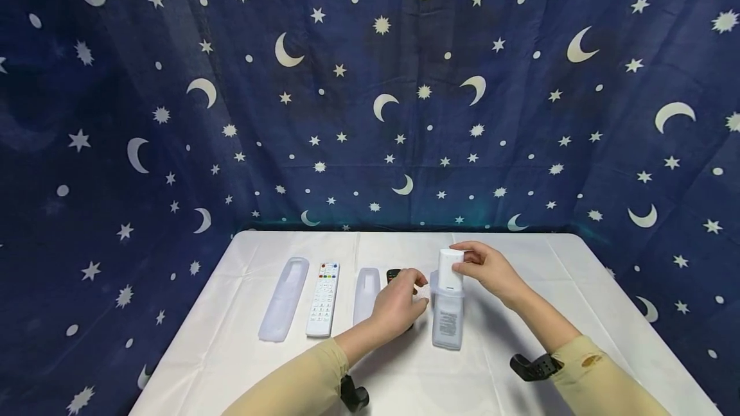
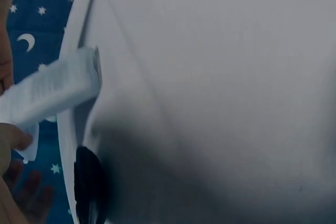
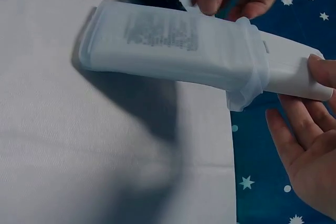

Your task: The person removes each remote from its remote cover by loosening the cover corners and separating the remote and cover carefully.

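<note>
My right hand (image 1: pixel 488 271) grips the top end of a white remote control (image 1: pixel 449 268) between thumb and fingers. The remote's lower part sits inside a translucent silicone cover (image 3: pixel 157 45), and its upper end sticks out past the cover's folded rim. A printed label shows through the cover, and no buttons show on this side. My left hand (image 1: pixel 399 303) is just left of the cover with its fingers loosely bent and nothing between them; its fingertips are close to the cover's edge in the right wrist view. Under that hand, a black remote control (image 1: pixel 393 273) is mostly hidden.
On the left of the white-covered table (image 1: pixel 231 352) lie a translucent cover (image 1: pixel 283 303) and a white remote control (image 1: pixel 322 300) with its buttons up. Another translucent cover (image 1: pixel 365 291) is beside my left hand, partly hidden. A dark blue star-patterned curtain (image 1: pixel 347 114) stands behind.
</note>
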`<control>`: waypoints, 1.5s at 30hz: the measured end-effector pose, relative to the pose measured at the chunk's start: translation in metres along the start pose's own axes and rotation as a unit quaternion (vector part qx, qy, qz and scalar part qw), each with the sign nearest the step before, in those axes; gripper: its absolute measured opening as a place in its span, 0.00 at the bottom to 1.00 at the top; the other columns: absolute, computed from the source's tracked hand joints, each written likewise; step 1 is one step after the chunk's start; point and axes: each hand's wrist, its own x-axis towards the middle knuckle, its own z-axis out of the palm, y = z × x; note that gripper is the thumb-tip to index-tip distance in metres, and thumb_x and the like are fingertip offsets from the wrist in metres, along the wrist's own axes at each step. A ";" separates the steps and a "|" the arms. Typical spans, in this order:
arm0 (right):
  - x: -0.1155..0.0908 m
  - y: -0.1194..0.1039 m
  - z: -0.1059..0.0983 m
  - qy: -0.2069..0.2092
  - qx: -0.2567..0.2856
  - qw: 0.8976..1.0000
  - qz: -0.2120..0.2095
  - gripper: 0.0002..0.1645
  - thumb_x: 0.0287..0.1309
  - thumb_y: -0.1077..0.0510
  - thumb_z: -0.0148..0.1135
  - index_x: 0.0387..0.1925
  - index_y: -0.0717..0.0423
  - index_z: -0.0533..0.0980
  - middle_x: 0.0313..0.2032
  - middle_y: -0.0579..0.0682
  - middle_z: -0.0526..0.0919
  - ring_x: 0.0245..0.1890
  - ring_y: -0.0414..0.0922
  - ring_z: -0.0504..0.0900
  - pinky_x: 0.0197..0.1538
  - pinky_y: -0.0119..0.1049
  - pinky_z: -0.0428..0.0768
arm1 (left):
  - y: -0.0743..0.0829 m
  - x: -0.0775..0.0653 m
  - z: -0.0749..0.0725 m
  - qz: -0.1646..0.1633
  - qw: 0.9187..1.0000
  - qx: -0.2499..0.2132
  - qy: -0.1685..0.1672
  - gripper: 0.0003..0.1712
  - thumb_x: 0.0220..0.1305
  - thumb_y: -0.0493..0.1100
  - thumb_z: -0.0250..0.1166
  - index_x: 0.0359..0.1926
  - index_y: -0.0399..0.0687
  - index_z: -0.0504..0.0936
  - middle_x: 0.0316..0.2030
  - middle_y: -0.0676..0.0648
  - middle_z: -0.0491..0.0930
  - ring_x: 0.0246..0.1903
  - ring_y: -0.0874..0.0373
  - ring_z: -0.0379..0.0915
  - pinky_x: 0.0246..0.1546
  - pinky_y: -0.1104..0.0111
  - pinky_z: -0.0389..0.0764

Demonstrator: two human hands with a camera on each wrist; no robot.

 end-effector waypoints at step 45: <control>0.017 -0.001 0.005 0.062 0.102 0.987 0.111 0.35 0.66 0.60 0.67 0.69 0.72 0.67 0.57 0.65 0.79 0.43 0.44 0.86 0.45 0.39 0.86 | 0.018 0.020 0.002 0.258 0.925 0.257 0.106 0.08 0.65 0.55 0.71 0.44 0.66 0.88 0.45 0.59 0.79 0.49 0.61 0.74 0.49 0.66 0.75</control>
